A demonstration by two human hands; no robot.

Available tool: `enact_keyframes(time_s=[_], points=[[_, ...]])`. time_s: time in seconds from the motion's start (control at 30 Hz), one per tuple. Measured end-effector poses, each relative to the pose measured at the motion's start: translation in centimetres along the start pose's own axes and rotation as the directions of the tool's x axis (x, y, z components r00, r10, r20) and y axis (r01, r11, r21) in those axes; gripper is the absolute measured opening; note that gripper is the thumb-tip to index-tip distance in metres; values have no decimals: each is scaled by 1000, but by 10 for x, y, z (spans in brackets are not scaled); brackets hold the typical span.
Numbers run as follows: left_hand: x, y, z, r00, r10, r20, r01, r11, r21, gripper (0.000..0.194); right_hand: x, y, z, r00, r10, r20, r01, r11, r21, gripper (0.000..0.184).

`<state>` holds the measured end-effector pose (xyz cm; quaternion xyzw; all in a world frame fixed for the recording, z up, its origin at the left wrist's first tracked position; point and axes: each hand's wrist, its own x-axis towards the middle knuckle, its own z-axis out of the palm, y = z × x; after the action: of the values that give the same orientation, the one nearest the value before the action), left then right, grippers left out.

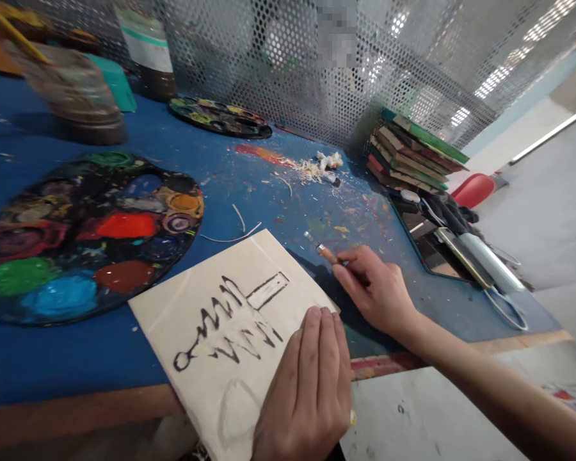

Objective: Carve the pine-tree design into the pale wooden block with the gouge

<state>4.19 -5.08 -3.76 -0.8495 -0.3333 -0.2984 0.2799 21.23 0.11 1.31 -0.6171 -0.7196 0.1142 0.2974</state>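
The pale board [173, 307] lies beside the loaded palette [125, 224], jutting past the near edge of the bench [211, 173]; I'd judge it light and stiff, best held by its plain margins. The left hand [312, 384] rests on it, fingers extended, while the right hand [384, 288] pinches a slim tool [325, 253], probably light and easily steadied by its handle.

No readable text, label, brand, number or sign shows on anything here.
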Motion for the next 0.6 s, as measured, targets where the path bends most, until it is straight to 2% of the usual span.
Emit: enact_keyframes(time_s=[0.07,0.17,0.27,0.33,0.4,0.43,0.47,0.57,0.6], points=[[0,2,1,999,-34,-8,34,999,-12,34,9,11,8,993,0,-116,14,993,121,14],[0,6,3,993,-111,-31,110,993,-43,34,21,23,13,980,117,-159,-56,938,343,24],[-1,10,-1,986,-165,-23,164,985,-46,36,27,29,12,966,145,-213,-57,926,373,29],[1,10,-8,985,-164,57,169,981,-95,39,28,30,10,965,103,-241,-19,945,328,25],[5,8,-21,985,-101,143,131,968,-215,58,33,25,10,977,23,-214,35,964,262,31],[7,6,-28,987,-65,149,105,956,-274,66,37,20,10,984,-29,-177,69,971,227,37],[9,4,-35,992,-38,122,75,945,-318,65,44,12,12,988,-82,-129,106,975,195,41],[9,-6,-57,999,-27,24,34,917,-398,32,74,-20,21,973,-230,5,228,967,111,39],[5,-11,-63,999,-33,21,39,898,-438,30,86,-32,25,960,-277,36,273,958,85,36]])
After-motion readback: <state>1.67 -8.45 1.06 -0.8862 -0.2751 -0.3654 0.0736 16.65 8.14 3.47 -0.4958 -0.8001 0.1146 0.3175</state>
